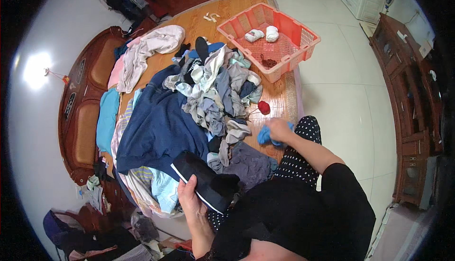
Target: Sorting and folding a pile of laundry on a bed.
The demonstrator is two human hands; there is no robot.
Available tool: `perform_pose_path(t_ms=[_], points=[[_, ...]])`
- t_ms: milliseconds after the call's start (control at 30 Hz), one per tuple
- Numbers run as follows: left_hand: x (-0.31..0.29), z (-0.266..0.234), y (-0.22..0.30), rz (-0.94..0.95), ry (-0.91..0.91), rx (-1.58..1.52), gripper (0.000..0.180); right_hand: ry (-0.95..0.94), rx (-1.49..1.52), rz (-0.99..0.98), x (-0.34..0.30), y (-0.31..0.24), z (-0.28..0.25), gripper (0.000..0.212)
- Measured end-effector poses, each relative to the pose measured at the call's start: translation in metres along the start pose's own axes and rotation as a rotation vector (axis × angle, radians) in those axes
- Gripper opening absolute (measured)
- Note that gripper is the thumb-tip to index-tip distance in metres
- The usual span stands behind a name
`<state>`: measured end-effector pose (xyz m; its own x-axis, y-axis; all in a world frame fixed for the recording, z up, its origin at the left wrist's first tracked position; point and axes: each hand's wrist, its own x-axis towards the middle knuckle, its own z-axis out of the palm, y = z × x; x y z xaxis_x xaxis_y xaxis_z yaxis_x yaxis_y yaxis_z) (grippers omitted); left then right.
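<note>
Black garment: a dark folded piece with a white stripe (pixel 204 181) sits low in the frame, just left of centre, over the edge of the laundry heap.
Left hand: the left hand (pixel 188 195) grips that black piece from below, thumb on top, fingers curled around its near edge.
Blue cloth: a small bright blue piece (pixel 266 137) lies right of centre, by the polka-dot fabric (pixel 303 142).
Right hand: the right hand (pixel 279 129) is closed over the blue cloth, fingers bunched into it.
Heap: grey, white and navy clothes (pixel 208 95) fill the middle of the wooden table (pixel 279 97).
Basket: a coral plastic basket (pixel 303 40) at upper centre-right holds two white rolled socks (pixel 263 34).
Red ball: a small red ball (pixel 264 107) rests on the table, above the right hand.
</note>
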<state>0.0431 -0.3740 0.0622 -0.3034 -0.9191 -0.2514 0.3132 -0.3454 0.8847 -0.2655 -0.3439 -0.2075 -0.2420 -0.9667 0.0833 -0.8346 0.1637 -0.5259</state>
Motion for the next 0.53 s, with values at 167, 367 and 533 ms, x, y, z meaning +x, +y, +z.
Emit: perform_pose_path(t_ms=[167,367,533], points=[[-0.004,-0.019,0.007,0.055,0.040,-0.017,0.031,0.540,0.320,0.625,0.030,0.025,-0.034,0.027],[-0.008,-0.014,0.019,0.106,0.031,-0.024,0.034,0.320,0.273,0.862,0.070,0.021,-0.028,0.032],[-0.002,0.001,0.025,0.138,-0.011,0.018,0.036,-0.132,0.219,0.558,0.094,-0.046,0.018,0.036]])
